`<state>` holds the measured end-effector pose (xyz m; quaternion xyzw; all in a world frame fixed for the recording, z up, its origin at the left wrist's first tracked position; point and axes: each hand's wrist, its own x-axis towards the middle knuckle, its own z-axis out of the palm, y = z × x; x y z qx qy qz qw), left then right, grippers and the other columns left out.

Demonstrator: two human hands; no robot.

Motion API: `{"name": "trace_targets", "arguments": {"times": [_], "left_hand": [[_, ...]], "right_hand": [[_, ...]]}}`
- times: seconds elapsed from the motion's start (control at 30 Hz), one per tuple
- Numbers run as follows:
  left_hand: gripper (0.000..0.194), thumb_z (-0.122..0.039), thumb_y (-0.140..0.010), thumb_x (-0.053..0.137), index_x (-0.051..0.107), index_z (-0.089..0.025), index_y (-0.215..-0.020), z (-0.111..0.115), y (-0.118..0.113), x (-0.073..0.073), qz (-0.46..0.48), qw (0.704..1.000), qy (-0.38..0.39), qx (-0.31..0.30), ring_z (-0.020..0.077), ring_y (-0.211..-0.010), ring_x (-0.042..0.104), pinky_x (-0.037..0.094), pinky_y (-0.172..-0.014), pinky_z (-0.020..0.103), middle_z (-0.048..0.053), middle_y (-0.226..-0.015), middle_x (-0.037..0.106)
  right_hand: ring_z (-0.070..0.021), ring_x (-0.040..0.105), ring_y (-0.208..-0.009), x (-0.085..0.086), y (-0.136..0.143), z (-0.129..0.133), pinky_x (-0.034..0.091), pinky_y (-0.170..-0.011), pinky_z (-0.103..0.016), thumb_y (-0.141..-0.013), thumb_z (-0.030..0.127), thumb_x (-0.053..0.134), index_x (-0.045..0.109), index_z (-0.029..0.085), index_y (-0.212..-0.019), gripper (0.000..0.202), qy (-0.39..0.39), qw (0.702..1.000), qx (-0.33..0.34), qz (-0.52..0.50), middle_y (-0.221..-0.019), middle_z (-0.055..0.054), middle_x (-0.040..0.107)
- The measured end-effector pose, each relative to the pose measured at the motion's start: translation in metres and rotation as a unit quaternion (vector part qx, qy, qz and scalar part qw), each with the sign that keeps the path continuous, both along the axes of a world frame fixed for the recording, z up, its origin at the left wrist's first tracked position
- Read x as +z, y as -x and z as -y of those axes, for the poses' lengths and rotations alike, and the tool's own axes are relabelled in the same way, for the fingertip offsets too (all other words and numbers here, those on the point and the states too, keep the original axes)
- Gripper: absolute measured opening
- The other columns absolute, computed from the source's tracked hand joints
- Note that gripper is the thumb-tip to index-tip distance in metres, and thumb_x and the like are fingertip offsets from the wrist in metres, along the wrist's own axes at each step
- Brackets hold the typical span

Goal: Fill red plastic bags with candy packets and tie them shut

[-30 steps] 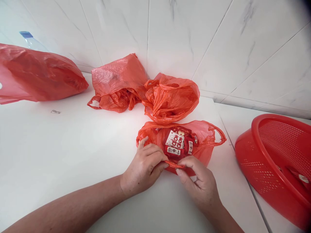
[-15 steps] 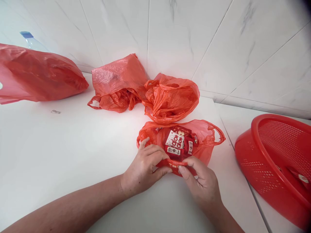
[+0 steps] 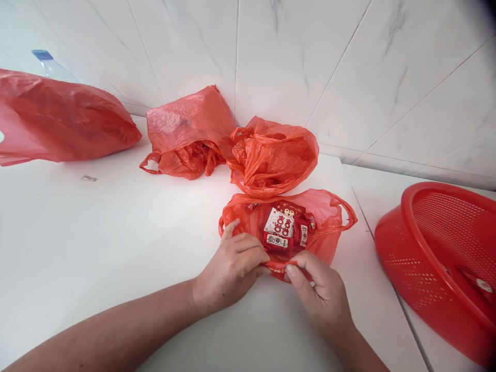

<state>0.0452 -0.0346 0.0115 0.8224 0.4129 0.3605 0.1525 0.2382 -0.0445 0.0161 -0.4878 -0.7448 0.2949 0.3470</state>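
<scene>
An open red plastic bag (image 3: 325, 206) lies on the white table, with several red-and-white packets (image 3: 279, 225) showing inside. At its near rim, my left hand (image 3: 234, 263) pinches the plastic from the left, its index finger raised against the bag's left side. My right hand (image 3: 323, 289) pinches the same rim a little to the right, thumb and forefinger pressed together. A loop handle of the bag sticks out to the right, held by neither hand.
Behind stand two crumpled red bags (image 3: 189, 121), (image 3: 279, 155) against the tiled wall. A large red bag (image 3: 73, 121) and a clear bottle (image 3: 52, 67) are at the left. A red perforated basket (image 3: 411, 258) sits at the right.
The near rim between my hands is more bunched, and my left thumb has tucked under it. The bag's right handle has shifted slightly left.
</scene>
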Motion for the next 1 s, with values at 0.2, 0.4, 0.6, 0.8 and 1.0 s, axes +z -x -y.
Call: {"name": "trace_targets", "arguments": {"times": [0.2, 0.4, 0.6, 0.8, 1.0], "left_hand": [[0.023, -0.003, -0.082, 0.047, 0.057, -0.019, -0.069, 0.0014, 0.0001, 0.0025, -0.018, 0.997, -0.079, 0.005, 0.0095, -0.067, 0.057, 0.018, -0.109, 0.045, -0.004, -0.066, 0.063], [0.015, -0.034, -0.085, 0.059, 0.062, -0.02, -0.086, 0.0025, 0.0018, 0.0019, 0.004, 1.0, 0.0, -0.003, 0.0142, -0.076, 0.06, 0.016, -0.11, 0.046, 0.0, -0.078, 0.069], [0.006, -0.023, -0.087, 0.057, 0.061, -0.02, -0.084, 0.0023, 0.0012, 0.0018, 0.027, 0.999, 0.034, 0.003, 0.0142, -0.076, 0.06, 0.018, -0.108, 0.046, -0.001, -0.078, 0.068], [0.01, -0.021, -0.087, 0.056, 0.059, -0.019, -0.077, 0.0019, 0.0003, 0.0027, 0.028, 0.999, 0.038, -0.017, 0.0139, -0.072, 0.058, 0.021, -0.106, 0.045, -0.001, -0.071, 0.065], [0.013, -0.022, -0.087, 0.055, 0.059, -0.018, -0.075, 0.0035, 0.0013, 0.0007, 0.008, 0.998, 0.055, -0.026, 0.0135, -0.071, 0.056, 0.029, -0.102, 0.041, -0.001, -0.069, 0.062]], "right_hand": [[-0.0117, 0.046, -0.054, 0.0037, 0.0024, 0.0011, 0.038, -0.051, -0.023, -0.089, 0.028, 0.044, 0.051, 0.02, -0.067, 0.025, 0.002, 1.0, -0.004, 0.011, -0.06, 0.002, 0.05], [-0.0114, 0.046, -0.054, -0.0024, 0.0004, 0.0017, 0.038, -0.051, -0.023, -0.089, 0.027, 0.046, 0.051, 0.02, -0.067, 0.023, -0.008, 1.0, -0.02, -0.014, -0.06, 0.002, 0.05], [-0.0124, 0.051, -0.059, -0.0018, 0.001, 0.0007, 0.041, -0.053, -0.024, -0.088, 0.022, 0.048, 0.056, 0.02, -0.074, 0.017, -0.023, 0.999, 0.028, -0.01, -0.065, 0.001, 0.055], [-0.0137, 0.059, -0.073, 0.0009, 0.0046, -0.0015, 0.049, -0.065, -0.025, -0.084, 0.016, 0.057, 0.059, 0.022, -0.093, 0.011, -0.057, 0.997, 0.045, -0.017, -0.081, -0.001, 0.064], [-0.0124, 0.055, -0.067, 0.0036, 0.0073, -0.0024, 0.046, -0.06, -0.024, -0.083, 0.012, 0.057, 0.058, 0.02, -0.083, 0.008, -0.078, 0.995, 0.066, -0.018, -0.072, 0.001, 0.06]]}}
